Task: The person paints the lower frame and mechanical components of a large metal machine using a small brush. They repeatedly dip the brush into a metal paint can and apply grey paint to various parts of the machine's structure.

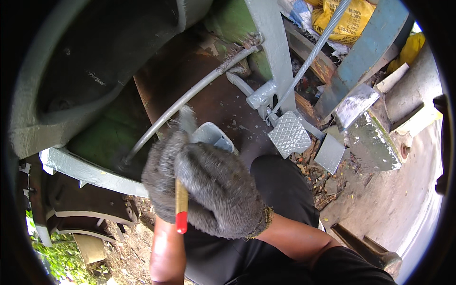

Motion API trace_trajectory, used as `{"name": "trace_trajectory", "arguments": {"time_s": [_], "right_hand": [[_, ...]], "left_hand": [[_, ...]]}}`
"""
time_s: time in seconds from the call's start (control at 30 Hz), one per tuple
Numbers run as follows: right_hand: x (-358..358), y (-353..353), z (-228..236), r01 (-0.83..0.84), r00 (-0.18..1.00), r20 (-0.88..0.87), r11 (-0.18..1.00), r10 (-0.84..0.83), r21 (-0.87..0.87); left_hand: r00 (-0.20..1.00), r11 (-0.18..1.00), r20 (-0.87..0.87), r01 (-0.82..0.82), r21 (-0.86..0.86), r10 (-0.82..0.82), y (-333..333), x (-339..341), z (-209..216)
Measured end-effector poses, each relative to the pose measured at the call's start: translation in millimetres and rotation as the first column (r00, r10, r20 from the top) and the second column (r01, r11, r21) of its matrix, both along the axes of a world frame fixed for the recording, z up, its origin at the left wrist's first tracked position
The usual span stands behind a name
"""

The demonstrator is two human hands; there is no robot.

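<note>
Person's R hand, grey-gloved, was clamped on a paintbrush, its red-tipped handle end pointing down btwn the 2 hands, grey-coated bristles up top just beside a grey-smeared container. L hand, also gloved, touched the R; its grip was partly hidden, couldn't tell. 1 ridged grey pedal sat to the right, w/ a grey rod beyond.

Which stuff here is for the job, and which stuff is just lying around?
Likely for the job:
- red-tipped, wooden-handled paintbrush
- open grey container
- fuzzy grey gloves
- grey, square, cross-hatched metal pedal

Probably just lying about:
- crumpled yellow printed sack
- splintered brown wooden plank
- dry brown leaves
</note>
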State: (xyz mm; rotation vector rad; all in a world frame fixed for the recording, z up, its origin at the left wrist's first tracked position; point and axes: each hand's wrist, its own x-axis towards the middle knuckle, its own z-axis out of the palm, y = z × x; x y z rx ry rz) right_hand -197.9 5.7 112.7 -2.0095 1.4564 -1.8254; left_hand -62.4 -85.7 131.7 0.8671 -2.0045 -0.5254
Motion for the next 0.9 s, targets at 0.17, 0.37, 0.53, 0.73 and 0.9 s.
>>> {"name": "trace_trajectory", "arguments": {"time_s": [0.17, 0.37, 0.53, 0.73, 0.9], "right_hand": [[-6.8, 9.4, -38.6, -0.178, 0.963, 0.217, 0.983, 0.162, 0.054], [17.9, -7.5, -92.3, -0.448, 0.884, 0.285, 0.844, 0.37, 0.294], [17.5, -18.5, -106.5, -0.499, 0.862, 0.288, 0.797, 0.418, 0.339], [6.9, -24.7, -103.4, -0.51, 0.854, 0.369, 0.729, 0.366, 0.456], [7.7, -31.5, -100.3, -0.585, 0.809, 0.405, 0.652, 0.426, 0.483]], "left_hand": [[0.983, 0.976, -0.066, -0.176, -0.124, 0.169, -61.0, -17.6, 51.4], [0.948, 0.99, 0.3, 0.129, -0.051, -0.108, -164.3, -77.7, 62.1], [0.96, 0.962, 0.28, -0.062, 0.264, -0.015, -227.6, -111.3, 16.9], [0.887, 0.982, 0.433, 0.102, 0.157, -0.161, -304.6, -112.1, -23.5], [0.885, 0.964, 0.397, 0.265, -0.005, -0.242, -351.8, -115.9, -43.8]]}}
